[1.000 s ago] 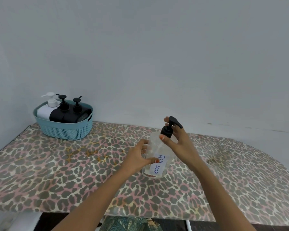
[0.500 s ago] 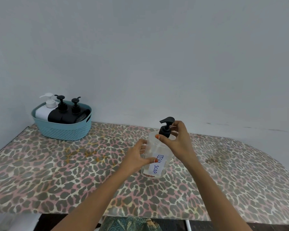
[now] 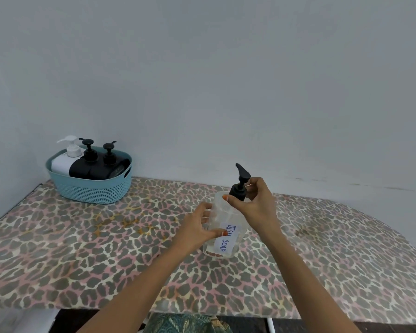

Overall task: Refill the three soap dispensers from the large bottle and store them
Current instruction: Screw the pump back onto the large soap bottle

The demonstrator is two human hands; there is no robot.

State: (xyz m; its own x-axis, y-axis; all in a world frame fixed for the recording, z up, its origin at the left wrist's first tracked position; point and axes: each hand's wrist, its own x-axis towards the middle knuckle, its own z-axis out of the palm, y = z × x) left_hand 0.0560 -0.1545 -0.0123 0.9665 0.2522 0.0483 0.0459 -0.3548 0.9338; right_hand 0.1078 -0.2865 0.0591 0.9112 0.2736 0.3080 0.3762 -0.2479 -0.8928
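A clear bottle (image 3: 222, 219) with a white label reading "DISH SOAP" stands on the leopard-print table (image 3: 106, 248), near the middle. My left hand (image 3: 198, 230) grips its body from the left side. My right hand (image 3: 255, 201) pinches the collar of the black pump top (image 3: 239, 186) at the bottle's neck; the spout points up and to the left. In a light blue basket (image 3: 94, 191) at the back left stand a white dispenser (image 3: 65, 162) and two black dispensers (image 3: 91, 164).
A plain grey wall rises right behind the table. The table's front edge runs along the bottom of the view, with patterned cloth (image 3: 185, 324) below it. Bare patterned tabletop stretches left and right of the bottle.
The pump top has turned under my right hand: its spout pointed right, then left, and now up and left. The left hand stays on the bottle. The view has shifted slightly.
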